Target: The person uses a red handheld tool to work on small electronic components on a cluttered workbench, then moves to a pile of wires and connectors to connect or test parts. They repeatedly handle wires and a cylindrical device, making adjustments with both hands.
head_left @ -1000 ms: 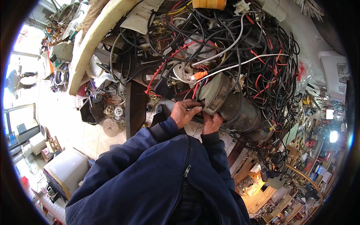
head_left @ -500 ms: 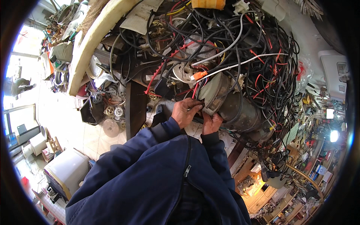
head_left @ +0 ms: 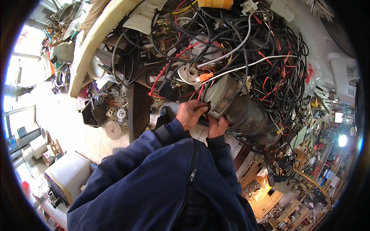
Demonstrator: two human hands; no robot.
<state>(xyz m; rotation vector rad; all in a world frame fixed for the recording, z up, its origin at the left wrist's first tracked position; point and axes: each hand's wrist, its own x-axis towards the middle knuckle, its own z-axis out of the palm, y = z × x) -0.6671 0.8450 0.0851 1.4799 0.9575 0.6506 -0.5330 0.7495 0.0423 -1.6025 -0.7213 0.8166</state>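
A dark, grimy cylindrical machine body (head_left: pixel 249 115) lies among tangled cables, with a worn grey-green round end cover (head_left: pixel 220 94) facing me. My left hand (head_left: pixel 190 113) is at the cover's lower left edge, thumb and fingers pinched together; whatever lies between them is too small to make out. Just right of it, my right hand (head_left: pixel 217 125) presses its curled fingers against the cover's lower edge. Its fingertips are partly hidden there. A white cable with an orange plug (head_left: pixel 204 77) lies right above the cover, and a short red wire (head_left: pixel 201 92) runs down beside it.
Black, red and white cables (head_left: pixel 231 42) cover the bench. A dark board (head_left: pixel 139 111) stands at its left end, near a pale curved beam (head_left: pixel 90 46). Reels and small parts (head_left: pixel 115 115) lie on the floor; a white box-shaped appliance (head_left: pixel 71 173) stands lower left. Cluttered shelves (head_left: pixel 323 165) fill the right.
Both hands keep almost the same place and grip at the cover's edge. At the far left, the dark shape of another person near the bright opening has shifted.
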